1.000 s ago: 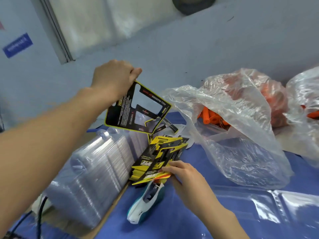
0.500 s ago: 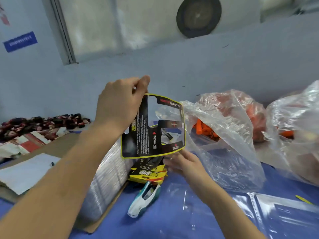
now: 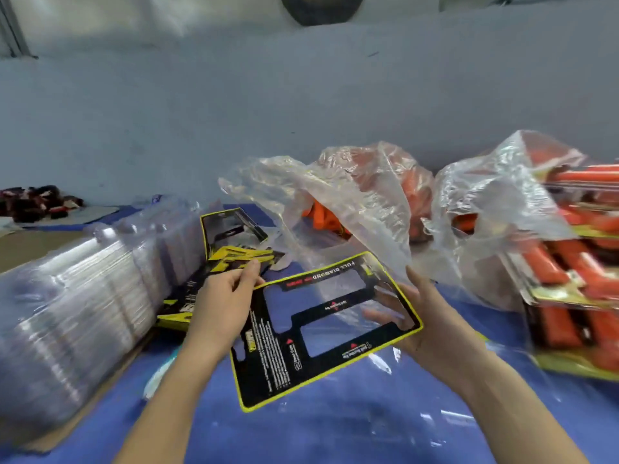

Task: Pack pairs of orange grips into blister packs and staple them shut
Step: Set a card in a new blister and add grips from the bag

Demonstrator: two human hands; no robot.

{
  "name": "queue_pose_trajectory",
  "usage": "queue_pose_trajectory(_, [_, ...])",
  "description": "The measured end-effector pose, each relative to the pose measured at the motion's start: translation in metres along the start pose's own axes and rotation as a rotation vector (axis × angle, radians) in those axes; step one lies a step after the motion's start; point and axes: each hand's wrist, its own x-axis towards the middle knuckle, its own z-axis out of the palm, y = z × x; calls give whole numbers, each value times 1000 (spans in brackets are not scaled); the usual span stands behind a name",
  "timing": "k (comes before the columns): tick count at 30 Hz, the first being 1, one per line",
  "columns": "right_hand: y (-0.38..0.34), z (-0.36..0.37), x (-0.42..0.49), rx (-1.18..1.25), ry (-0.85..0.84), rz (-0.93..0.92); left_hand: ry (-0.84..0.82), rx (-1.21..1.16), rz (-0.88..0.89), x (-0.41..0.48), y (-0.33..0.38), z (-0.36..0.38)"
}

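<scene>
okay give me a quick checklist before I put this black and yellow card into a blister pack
1. Card held by both hands, left hand and right hand: ok.
2. Card's cut-out windows unblocked: ok.
3. Stack of clear blister packs close by on the left: ok.
4. Orange grips within view in the open bag: ok.
5. Stapler located: cannot tell.
6. An opened pack ready on the blue table: cannot tell.

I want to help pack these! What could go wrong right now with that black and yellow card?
The card is thin with big cut-out windows, and the left hand pinches only a corner while the right hand supports the far edge, so it might bend or crease. The loose plastic bag of orange grips hangs close and could snag it.
</scene>
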Motion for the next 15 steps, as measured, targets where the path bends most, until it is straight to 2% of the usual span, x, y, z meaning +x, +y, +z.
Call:
queue_pose_trajectory(2, [0,-5,0,-314,125,-60,-52,13,-45,-5,-5,11])
queue_pose_trajectory(4, [3,-5,0,-419,233,-113,-86,-49,-83,-7,-10,16])
queue_pose_trajectory(7, [8,-5,0,-356,331,-139,-125,-374,-308,-7,-13,21])
queue_pose_trajectory(9, [9,-4,-2,-304,378,-156,-255,-619,-452,-12,-14,24])
queue_pose_trajectory(10, [9,-3,-3,-264,397,-169,-317,-669,-455,-16,-16,26])
queue_pose_trajectory(13, [12,-1,-7,-120,394,-186,-418,-611,-358,-27,-22,29])
queue_pose_trajectory(15, [14,-1,-10,-135,390,-181,-368,-507,-291,-30,-24,28])
